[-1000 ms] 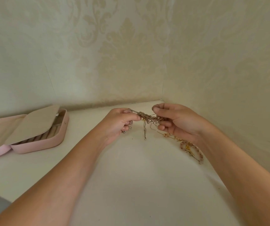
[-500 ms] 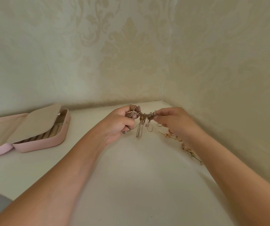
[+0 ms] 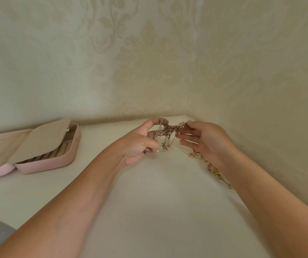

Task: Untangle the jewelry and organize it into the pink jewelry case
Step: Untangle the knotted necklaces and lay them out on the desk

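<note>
While the tangle is held above the table, it is stretched between both hands, long axis running left to right. The left hand is closed on its left end, chain looped over the forefinger. The right hand pinches the right end at thumb and forefinger, other fingers spread. The case lies open, well apart to the left, nearer the left hand. Loose pieces lie beneath the right wrist.
</note>
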Demonstrator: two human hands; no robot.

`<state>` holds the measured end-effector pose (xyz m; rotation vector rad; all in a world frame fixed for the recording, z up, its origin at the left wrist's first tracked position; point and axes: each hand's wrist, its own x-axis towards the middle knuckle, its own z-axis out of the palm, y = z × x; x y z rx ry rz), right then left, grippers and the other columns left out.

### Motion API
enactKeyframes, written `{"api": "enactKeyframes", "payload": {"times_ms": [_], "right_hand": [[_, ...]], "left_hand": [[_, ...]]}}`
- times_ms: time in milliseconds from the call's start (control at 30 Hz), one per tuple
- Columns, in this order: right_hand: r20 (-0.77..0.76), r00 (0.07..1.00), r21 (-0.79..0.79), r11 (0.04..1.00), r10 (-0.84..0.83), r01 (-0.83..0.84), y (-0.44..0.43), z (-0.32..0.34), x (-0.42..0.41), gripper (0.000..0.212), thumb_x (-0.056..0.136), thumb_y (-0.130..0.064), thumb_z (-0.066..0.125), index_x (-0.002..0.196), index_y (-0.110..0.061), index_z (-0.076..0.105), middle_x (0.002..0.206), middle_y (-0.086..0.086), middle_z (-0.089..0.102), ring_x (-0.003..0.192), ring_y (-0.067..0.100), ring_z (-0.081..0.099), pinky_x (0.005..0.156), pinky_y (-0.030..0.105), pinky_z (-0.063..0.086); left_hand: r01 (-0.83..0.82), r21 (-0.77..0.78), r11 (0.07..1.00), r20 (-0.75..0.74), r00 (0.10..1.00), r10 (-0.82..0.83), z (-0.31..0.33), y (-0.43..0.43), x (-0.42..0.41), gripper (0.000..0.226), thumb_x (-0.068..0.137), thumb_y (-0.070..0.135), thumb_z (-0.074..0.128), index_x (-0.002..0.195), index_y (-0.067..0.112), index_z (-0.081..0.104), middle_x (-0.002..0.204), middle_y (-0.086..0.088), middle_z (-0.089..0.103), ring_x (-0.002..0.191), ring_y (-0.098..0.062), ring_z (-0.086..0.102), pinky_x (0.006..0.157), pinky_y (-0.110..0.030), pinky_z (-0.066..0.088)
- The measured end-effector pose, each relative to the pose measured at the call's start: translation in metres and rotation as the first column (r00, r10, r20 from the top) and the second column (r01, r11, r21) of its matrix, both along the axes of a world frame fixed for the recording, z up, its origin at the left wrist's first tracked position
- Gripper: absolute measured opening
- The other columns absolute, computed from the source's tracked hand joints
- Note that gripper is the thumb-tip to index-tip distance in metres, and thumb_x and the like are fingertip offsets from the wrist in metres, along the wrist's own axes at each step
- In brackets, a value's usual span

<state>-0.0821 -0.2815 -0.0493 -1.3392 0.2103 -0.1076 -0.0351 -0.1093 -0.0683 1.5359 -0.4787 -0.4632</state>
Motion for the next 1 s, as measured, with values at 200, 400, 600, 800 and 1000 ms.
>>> {"api": "enactKeyframes", "payload": {"times_ms": [200, 400, 600, 800, 1000], "right_hand": [[0.146, 0.987, -0.608, 0.793, 0.065, 0.037, 0.009, -0.008, -0.005, 0.018, 0.084, -0.028, 0.072, 0.097, -0.020, 0.063, 0.095, -0.009, 0.069, 0.083, 0.006, 0.064, 0.059, 0.015, 0.045], [0.170, 0.984, -0.678, 0.731, 0.054, 0.077, 0.014, -0.015, -0.006, 0.011, 0.077, -0.017, 0.078, 0.079, -0.018, 0.067, 0.074, -0.003, 0.072, 0.063, 0.007, 0.064, 0.061, 0.020, 0.046], [0.228, 0.974, -0.630, 0.763, 0.003, 0.145, 0.010, -0.010, -0.005, 0.019, 0.086, -0.008, 0.057, 0.073, -0.012, 0.070, 0.057, -0.006, 0.060, 0.046, 0.003, 0.044, 0.050, 0.022, 0.036], [0.164, 0.981, -0.521, 0.854, 0.109, -0.008, 0.010, -0.007, -0.004, 0.035, 0.092, 0.003, 0.043, 0.082, -0.018, 0.069, 0.064, 0.004, 0.068, 0.059, 0.018, 0.064, 0.064, 0.031, 0.049], [0.162, 0.971, -0.310, 0.943, 0.177, -0.120, 0.005, -0.005, -0.004, 0.018, 0.095, -0.010, 0.054, 0.089, -0.012, 0.071, 0.085, 0.006, 0.073, 0.078, 0.016, 0.067, 0.079, 0.025, 0.054]], "left_hand": [[0.086, -0.004, 0.996, 0.001, 0.996, -0.086, 0.004, 0.002, -0.004, 0.074, 0.057, -0.014, 0.044, 0.113, 0.032, 0.055, 0.082, -0.001, 0.053, 0.054, -0.005, 0.047, 0.045, -0.014, 0.027], [0.180, 0.022, 0.983, -0.018, 0.983, -0.180, 0.004, 0.003, -0.005, 0.074, 0.058, -0.011, 0.045, 0.117, 0.034, 0.056, 0.084, 0.001, 0.056, 0.059, -0.008, 0.039, 0.042, -0.012, 0.028], [0.120, -0.178, 0.977, -0.133, 0.981, -0.145, 0.012, 0.004, -0.006, 0.048, 0.073, 0.005, 0.070, 0.115, 0.029, 0.062, 0.093, -0.001, 0.050, 0.060, -0.005, 0.046, 0.042, -0.009, 0.037], [-0.065, -0.307, 0.950, -0.232, 0.973, -0.008, 0.011, 0.001, -0.005, 0.018, 0.083, 0.018, 0.057, 0.100, 0.021, 0.063, 0.080, 0.003, 0.053, 0.052, -0.003, 0.046, 0.032, -0.007, 0.029], [-0.270, -0.322, 0.907, -0.239, 0.951, 0.198, 0.007, 0.003, 0.008, 0.016, 0.097, 0.011, 0.049, 0.083, 0.013, 0.056, 0.071, 0.002, 0.045, 0.049, -0.003, 0.035, 0.034, -0.010, 0.024]]}}
